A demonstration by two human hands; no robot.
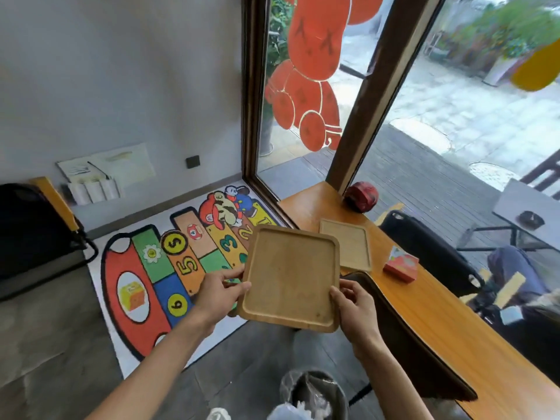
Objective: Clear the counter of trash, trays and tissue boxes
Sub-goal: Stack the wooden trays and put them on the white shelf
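Both my left hand (222, 291) and right hand (353, 301) grip one empty rectangular wooden tray (291, 278), lifted off the long orange wooden counter (439, 322). Still left there: second flat wooden tray (348, 245), small red tissue box (400, 264). Roughly halfway, I judge.

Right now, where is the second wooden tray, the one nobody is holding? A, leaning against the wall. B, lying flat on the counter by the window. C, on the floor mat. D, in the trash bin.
B: the second wooden tray lies flat on the counter, beyond the tray held by both hands.
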